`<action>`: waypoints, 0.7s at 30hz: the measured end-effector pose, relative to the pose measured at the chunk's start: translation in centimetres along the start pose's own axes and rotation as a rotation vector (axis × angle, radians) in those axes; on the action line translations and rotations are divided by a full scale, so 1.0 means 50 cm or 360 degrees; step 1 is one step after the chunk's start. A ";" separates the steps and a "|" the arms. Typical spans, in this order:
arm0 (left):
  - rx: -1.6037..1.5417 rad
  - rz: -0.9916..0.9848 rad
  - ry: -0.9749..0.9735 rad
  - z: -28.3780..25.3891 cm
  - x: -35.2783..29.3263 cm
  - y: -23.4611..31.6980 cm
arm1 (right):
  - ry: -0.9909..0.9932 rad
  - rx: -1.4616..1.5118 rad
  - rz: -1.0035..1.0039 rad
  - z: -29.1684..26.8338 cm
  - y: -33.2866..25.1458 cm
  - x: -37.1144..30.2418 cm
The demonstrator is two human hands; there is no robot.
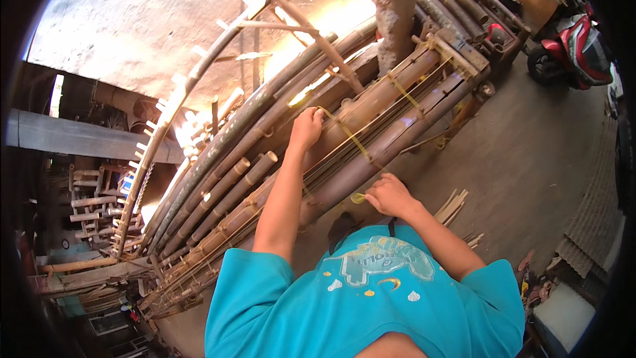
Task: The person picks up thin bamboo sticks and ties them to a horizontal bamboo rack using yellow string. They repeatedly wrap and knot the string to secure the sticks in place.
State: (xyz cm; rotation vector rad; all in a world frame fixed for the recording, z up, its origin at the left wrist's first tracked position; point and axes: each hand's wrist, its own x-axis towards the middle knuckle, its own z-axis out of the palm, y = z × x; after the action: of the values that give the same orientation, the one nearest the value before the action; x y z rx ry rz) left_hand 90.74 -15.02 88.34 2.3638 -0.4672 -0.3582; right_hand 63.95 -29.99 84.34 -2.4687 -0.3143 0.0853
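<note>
Gripping the upper end of a yellow strip (356,142) with the left hand (306,128), with fingers clenched right on it. Pinching a yellow loop (358,197) with the right hand (389,195), so pretty much closed fingers there too, but can't tell whether joined to the strip or not. Strip-wise: running slantwise over the tan pole (361,111) and down across the dark pole (397,140), between both hands. Also seeing a second yellow tie (405,96) across the same bundle, further up and to the right.

Past that, looking at a bunch of long curved poles (255,107) behind the bundle, plus a bowed frame (173,101) with little pegs at upper left. Got a rough pillar (391,6) just beyond the bundle, and a red motorbike (586,53) at upper right. Spotting loose sticks (452,207) on the floor (510,139), just beside the right forearm. Wearing a teal shirt (371,298), btw.
</note>
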 end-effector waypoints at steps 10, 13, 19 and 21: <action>0.0421 0.0113 -0.0030 -0.087 -0.361 -0.197 | 0.0247 0.3384 0.1364 0.204 -0.250 0.067; 0.0307 0.0198 0.0166 -0.066 -0.370 -0.186 | 0.1843 0.3243 0.0812 0.198 -0.279 0.155; 0.0316 0.0238 0.0271 -0.034 -0.365 -0.220 | 0.0136 0.0891 -0.0247 0.050 -0.432 0.363; 0.0387 0.0441 0.0483 -0.041 -0.369 -0.198 | 0.0397 -0.0282 0.0000 0.044 -0.329 0.429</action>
State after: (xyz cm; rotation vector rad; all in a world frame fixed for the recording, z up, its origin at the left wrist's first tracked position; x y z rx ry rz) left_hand 77.28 0.84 85.45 2.4830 -0.7124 0.1936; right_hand 81.06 -10.83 92.94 -2.6173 -0.2217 -0.2596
